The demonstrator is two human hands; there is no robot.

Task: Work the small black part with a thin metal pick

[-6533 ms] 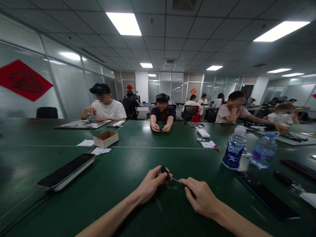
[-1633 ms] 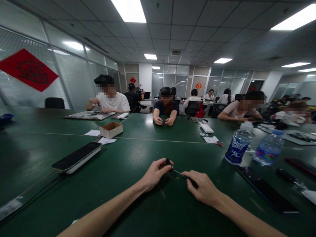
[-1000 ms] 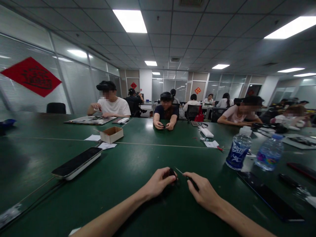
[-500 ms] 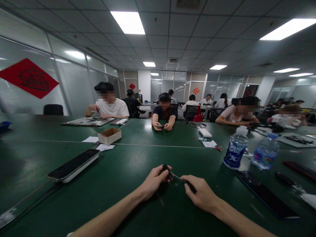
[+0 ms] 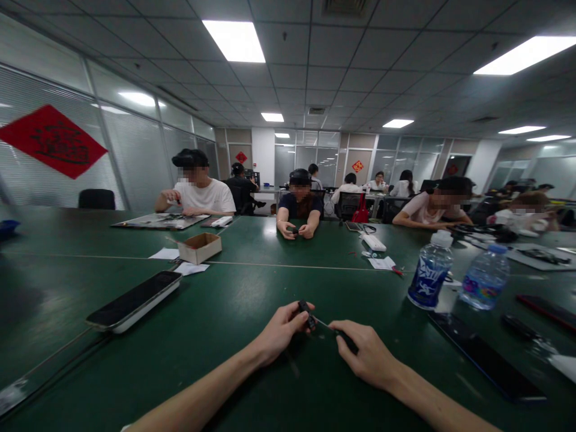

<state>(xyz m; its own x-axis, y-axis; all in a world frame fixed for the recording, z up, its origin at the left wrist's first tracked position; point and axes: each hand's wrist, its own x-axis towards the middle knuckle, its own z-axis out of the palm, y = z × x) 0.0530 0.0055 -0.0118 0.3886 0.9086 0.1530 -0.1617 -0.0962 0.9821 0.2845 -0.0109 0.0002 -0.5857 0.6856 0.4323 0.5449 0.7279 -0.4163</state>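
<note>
Above the green table (image 5: 243,384), my left hand (image 5: 282,329) pinches a small black part (image 5: 306,314) between thumb and fingers. What kind of part it is, I cannot make out. My right hand (image 5: 366,351) is wrapped round the dark handle of a screwdriver (image 5: 323,324), whose thin metal shaft points left. The shaft's tip meets the black part, or lies right against it; the exact contact is too small to tell. Both hands are close together, with the forearms coming in from the lower edge.
On the left lies a phone on a white block (image 5: 135,303) with cables, near a small cardboard box (image 5: 200,248). Two bottles stand at right, one dark blue (image 5: 429,273), one clear (image 5: 485,279), behind a black phone (image 5: 486,354). A person (image 5: 299,207) sits opposite.
The black part in my left hand has turned slightly. Otherwise my hands and the screwdriver are nearly where they were.
</note>
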